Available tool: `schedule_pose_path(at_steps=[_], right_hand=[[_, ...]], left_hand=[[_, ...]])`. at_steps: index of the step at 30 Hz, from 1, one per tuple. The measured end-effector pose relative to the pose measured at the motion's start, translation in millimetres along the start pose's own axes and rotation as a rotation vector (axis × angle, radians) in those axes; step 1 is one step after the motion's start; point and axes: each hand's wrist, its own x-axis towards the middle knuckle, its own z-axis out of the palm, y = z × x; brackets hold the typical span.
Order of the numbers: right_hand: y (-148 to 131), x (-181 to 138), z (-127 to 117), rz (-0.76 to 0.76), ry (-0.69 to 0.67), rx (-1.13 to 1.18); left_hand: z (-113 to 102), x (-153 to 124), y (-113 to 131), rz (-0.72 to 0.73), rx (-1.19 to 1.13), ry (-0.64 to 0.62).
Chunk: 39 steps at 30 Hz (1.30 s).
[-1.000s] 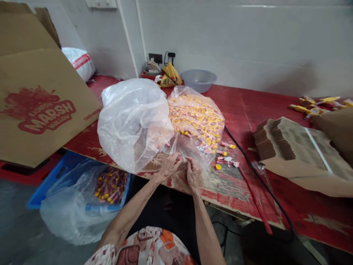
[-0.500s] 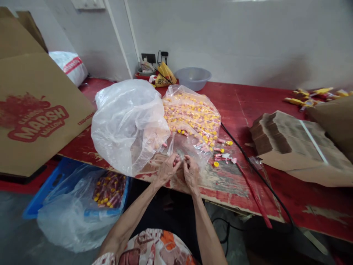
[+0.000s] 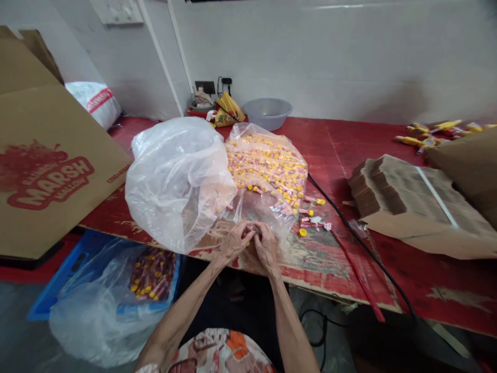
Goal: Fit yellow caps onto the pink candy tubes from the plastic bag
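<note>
My left hand and my right hand meet at the table's near edge, fingers closed. Between them shows a bit of a small pink tube with a yellow cap, mostly covered by the fingers. Just beyond lies a clear plastic bag full of pink tubes with yellow caps, its mouth toward me. A large, puffed-out translucent bag stands to its left. Right of my hands lie a few loose tubes and a yellow cap.
Below the table at left, a blue crate holds more tubes and a plastic liner. A big cardboard box stands left, flattened cardboard right. A black cable and a red strip cross the table. A bowl sits behind.
My hands have come closer together, and the fingertips now meet; a bit of yellow shows beneath them. The view has shifted slightly; the bags and loose tubes stay in place.
</note>
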Motion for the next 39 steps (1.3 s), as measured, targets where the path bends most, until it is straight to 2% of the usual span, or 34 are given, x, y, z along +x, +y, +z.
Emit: schedule_pose_path(at_steps=[4,9,13,18,23,39], right_hand=[[1,0,3,0.0,0.026,-0.007],[3,-1,5,0.004,0.046,0.003],[1,-2,3,0.0,0.029,0.009],[2,-2,3,-0.044,-0.012,-0.01],[8,-3,3,-0.057,-0.067,-0.001],[4,-5,4,-0.049,-0.039,-0.004]], left_hand=[[-2,1,-1,-0.018,-0.001,0.078],[-5,2,-6,-0.053,0.046,0.005],[-5,0,-7,-0.005,0.04,0.034],[-5,2,-12,0.003,0.031,-0.071],[-7,6,-16,0.089,0.014,-0.132],[-1,-3,-15,0.03,-0.002,-0.028]])
